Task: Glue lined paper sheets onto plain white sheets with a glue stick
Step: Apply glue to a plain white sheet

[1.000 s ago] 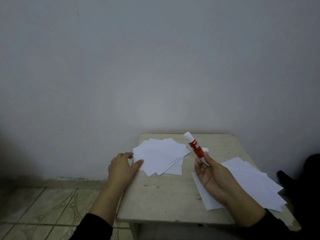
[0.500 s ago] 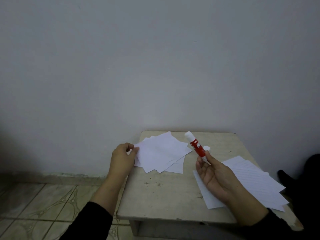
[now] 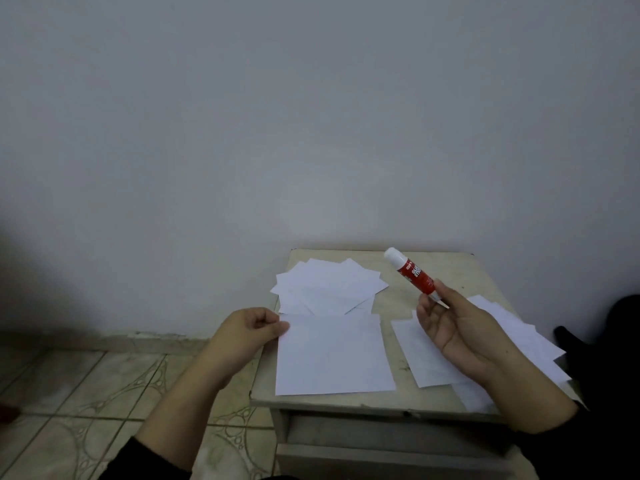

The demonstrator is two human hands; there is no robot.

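Observation:
A plain white sheet (image 3: 334,355) lies flat at the front left of the small table (image 3: 391,308). My left hand (image 3: 247,332) pinches its upper left corner. Behind it sits a fanned pile of plain white sheets (image 3: 329,285). My right hand (image 3: 457,332) holds a red glue stick (image 3: 414,275) by its lower end, white cap pointing up and to the left, above the table's right side. Under that hand spreads a pile of lined sheets (image 3: 429,362), partly hidden by my wrist.
The table stands against a bare grey wall (image 3: 311,116). A drawer front (image 3: 381,434) shows below the tabletop. Patterned floor tiles (image 3: 86,393) lie to the left. A dark shape (image 3: 616,341) sits at the far right.
My left hand has pulled one plain sheet off the fanned pile and brought it toward me onto the table's front. The right hand with the glue stick has barely moved.

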